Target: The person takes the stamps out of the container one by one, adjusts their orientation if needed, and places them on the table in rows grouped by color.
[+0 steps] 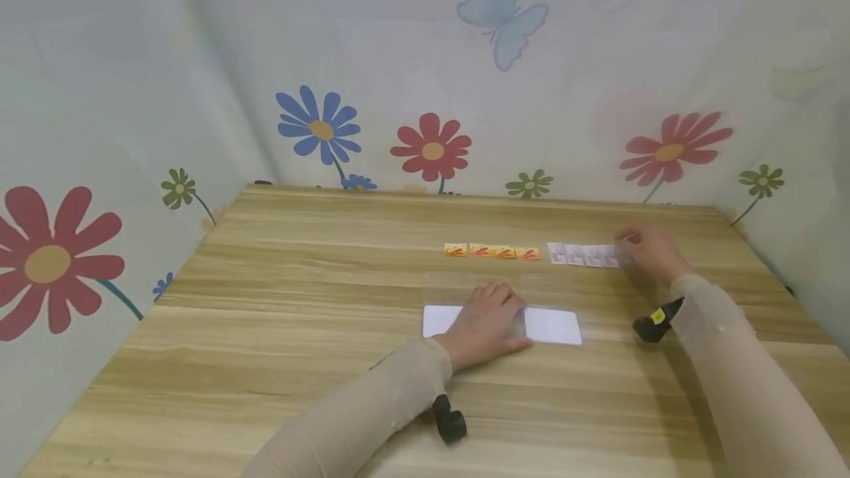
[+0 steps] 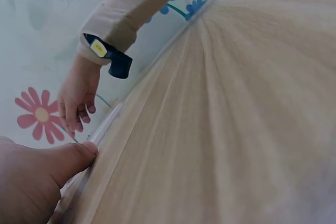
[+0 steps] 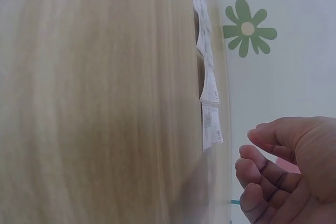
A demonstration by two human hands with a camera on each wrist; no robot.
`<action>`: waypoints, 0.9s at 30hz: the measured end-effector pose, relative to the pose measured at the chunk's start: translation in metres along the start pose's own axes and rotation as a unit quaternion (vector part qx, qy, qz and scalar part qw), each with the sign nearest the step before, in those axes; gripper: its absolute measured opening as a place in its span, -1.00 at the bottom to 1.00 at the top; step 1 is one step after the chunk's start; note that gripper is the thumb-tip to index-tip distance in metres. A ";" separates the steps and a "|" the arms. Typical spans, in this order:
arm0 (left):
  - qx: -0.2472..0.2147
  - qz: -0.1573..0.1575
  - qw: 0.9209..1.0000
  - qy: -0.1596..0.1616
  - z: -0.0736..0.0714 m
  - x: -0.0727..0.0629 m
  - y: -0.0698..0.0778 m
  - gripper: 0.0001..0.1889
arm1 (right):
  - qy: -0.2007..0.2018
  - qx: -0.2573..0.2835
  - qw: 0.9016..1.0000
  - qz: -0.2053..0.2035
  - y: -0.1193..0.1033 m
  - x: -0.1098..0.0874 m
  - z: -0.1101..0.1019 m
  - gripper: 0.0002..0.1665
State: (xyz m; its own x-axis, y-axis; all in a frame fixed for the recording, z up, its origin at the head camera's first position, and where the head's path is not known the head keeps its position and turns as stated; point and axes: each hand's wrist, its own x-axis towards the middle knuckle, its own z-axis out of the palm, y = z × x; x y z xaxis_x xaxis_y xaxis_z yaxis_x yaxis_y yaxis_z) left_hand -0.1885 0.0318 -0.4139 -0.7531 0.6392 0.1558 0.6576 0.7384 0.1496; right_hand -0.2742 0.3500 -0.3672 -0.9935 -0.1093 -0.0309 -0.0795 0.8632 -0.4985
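Note:
My left hand (image 1: 483, 321) rests across a flat white rectangular piece (image 1: 553, 326), covering its middle; a faint clear sheet seems to extend behind it. In the left wrist view, my left thumb (image 2: 68, 160) lies straight along a thin clear edge. My right hand (image 1: 649, 251) is at the right end of a row of small white printed packets (image 1: 584, 255), which overlap slightly. The right wrist view shows that hand's fingers loosely bent beside the white packets (image 3: 211, 124), apart from them, with nothing visible between thumb and fingers.
Several small yellow-and-red packets (image 1: 492, 251) lie in a row left of the white ones. All lie on a wood-grain table (image 1: 299, 360). A flower-printed white curtain (image 1: 571, 94) stands behind the table's back edge. Black cameras (image 1: 451, 423) hang from both wrists.

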 end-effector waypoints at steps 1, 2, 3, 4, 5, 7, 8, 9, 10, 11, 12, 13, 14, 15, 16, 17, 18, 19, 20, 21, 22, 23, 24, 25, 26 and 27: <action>-0.001 0.000 1.000 0.000 0.000 0.000 0.000 -0.39 | 0.004 -0.001 1.000 -0.004 0.000 0.000 0.000 -0.57; 0.000 0.000 1.000 0.001 0.000 0.000 -0.001 -0.39 | 0.008 -0.002 1.000 -0.008 0.000 -0.001 0.000 -0.57; 0.000 0.000 1.000 0.001 0.001 0.000 -0.001 -0.39 | 0.010 -0.001 1.000 -0.008 0.000 -0.002 0.001 -0.57; 0.000 0.001 1.000 0.002 0.001 0.000 -0.001 -0.39 | 0.013 0.002 1.000 -0.008 -0.001 -0.003 0.001 -0.57; 0.000 0.002 1.000 0.003 0.001 0.000 -0.002 -0.39 | 0.016 0.005 1.000 -0.008 -0.001 -0.004 0.002 -0.57; 0.000 0.004 1.000 0.006 0.002 0.000 -0.002 -0.40 | 0.022 0.009 1.000 -0.010 -0.003 -0.007 0.003 -0.58; 0.002 0.006 1.000 0.007 0.003 0.000 -0.002 -0.40 | 0.026 0.012 1.000 -0.010 -0.003 -0.009 0.004 -0.58; 0.002 0.008 1.000 0.009 0.003 -0.001 -0.002 -0.40 | 0.030 0.016 0.999 -0.011 -0.005 -0.011 0.004 -0.58; 0.003 0.009 1.000 0.010 0.004 -0.001 -0.002 -0.40 | 0.037 0.014 0.999 -0.016 -0.006 -0.013 0.006 -0.59; 0.003 0.011 1.000 0.012 0.004 -0.001 -0.002 -0.40 | 0.044 0.012 0.999 -0.022 -0.006 -0.015 0.007 -0.60; 0.003 0.012 1.000 0.013 0.004 -0.001 -0.002 -0.40 | 0.048 0.011 0.998 -0.026 -0.008 -0.017 0.008 -0.60; 0.005 0.012 1.000 0.014 0.004 -0.002 -0.002 -0.40 | 0.051 0.009 0.998 -0.028 -0.009 -0.018 0.009 -0.61; 0.004 0.011 1.000 0.015 0.004 -0.002 -0.002 -0.40 | 0.055 0.007 0.998 -0.033 -0.009 -0.020 0.010 -0.62; 0.003 0.011 1.000 0.014 0.004 -0.002 -0.002 -0.40 | 0.059 0.005 0.997 -0.038 -0.010 -0.022 0.012 -0.63; 0.002 0.010 1.000 0.014 0.004 -0.003 -0.002 -0.40 | 0.062 0.007 0.997 -0.040 -0.011 -0.023 0.013 -0.64; 0.002 0.009 1.000 0.015 0.003 -0.003 -0.001 -0.40 | 0.062 0.010 0.997 -0.041 -0.012 -0.025 0.014 -0.64; 0.002 0.009 1.000 0.014 0.002 -0.003 -0.001 -0.40 | 0.063 0.010 0.997 -0.043 -0.013 -0.027 0.016 -0.65; 0.003 0.008 1.000 0.014 0.001 -0.003 -0.001 -0.40 | 0.065 0.011 0.997 -0.046 -0.014 -0.029 0.017 -0.65; 0.005 0.009 1.000 0.015 0.001 -0.003 0.000 -0.39 | 0.067 0.013 0.997 -0.048 -0.015 -0.031 0.018 -0.66; 0.006 0.010 1.000 0.016 0.000 -0.004 0.000 -0.39 | 0.065 0.013 0.997 -0.046 -0.017 -0.033 0.018 -0.65; 0.007 0.011 1.000 0.018 -0.001 -0.004 0.000 -0.39 | 0.063 0.014 0.997 -0.044 -0.018 -0.035 0.019 -0.65; 0.010 0.013 1.000 0.019 -0.001 -0.004 0.001 -0.39 | 0.062 0.010 0.997 -0.045 -0.020 -0.037 0.019 -0.65; 0.011 0.015 1.000 0.020 -0.002 -0.004 0.001 -0.39 | 0.058 0.009 0.997 -0.042 -0.022 -0.039 0.020 -0.64; 0.013 0.017 1.000 0.021 -0.004 -0.004 0.001 -0.39 | 0.053 0.011 0.998 -0.037 -0.024 -0.042 0.020 -0.63; 0.013 0.019 1.000 0.022 -0.005 -0.005 0.001 -0.39 | 0.049 0.010 0.998 -0.036 -0.026 -0.043 0.020 -0.63; 0.012 0.021 0.999 0.021 -0.007 -0.005 0.001 -0.39 | 0.048 0.009 0.998 -0.038 -0.028 -0.045 0.021 -0.62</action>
State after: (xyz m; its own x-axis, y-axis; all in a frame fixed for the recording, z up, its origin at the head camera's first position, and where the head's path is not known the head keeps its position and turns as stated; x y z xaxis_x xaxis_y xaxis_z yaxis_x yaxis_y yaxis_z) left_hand -0.1835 0.0282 -0.4081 -0.7233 0.6602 0.2023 0.6873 0.7167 0.1183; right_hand -0.2256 0.3205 -0.3701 -0.9879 -0.1255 0.0908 -0.1544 0.8455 -0.5112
